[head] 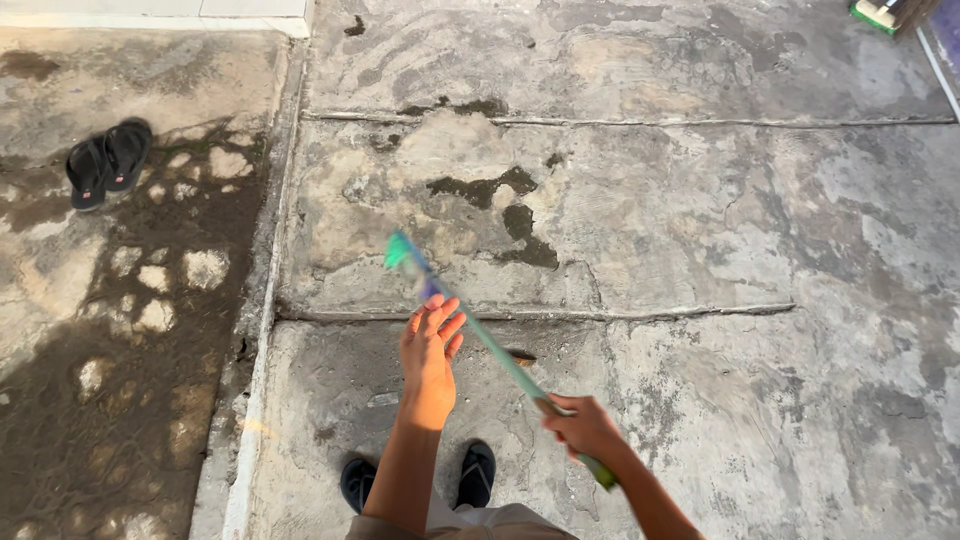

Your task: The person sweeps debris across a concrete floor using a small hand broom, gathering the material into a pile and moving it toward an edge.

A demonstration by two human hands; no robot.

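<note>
We gripped the green broom handle in our closed right hand; the left hand was open, fingers just touching the handle. The blurred broom head was mid-swing above the stained concrete floor, sweeping seemingly unfinished. Black sandals lay far left.

No packages, labels, signs or screens show anywhere in this view — only bare ground and plain objects without any printed surface.
</note>
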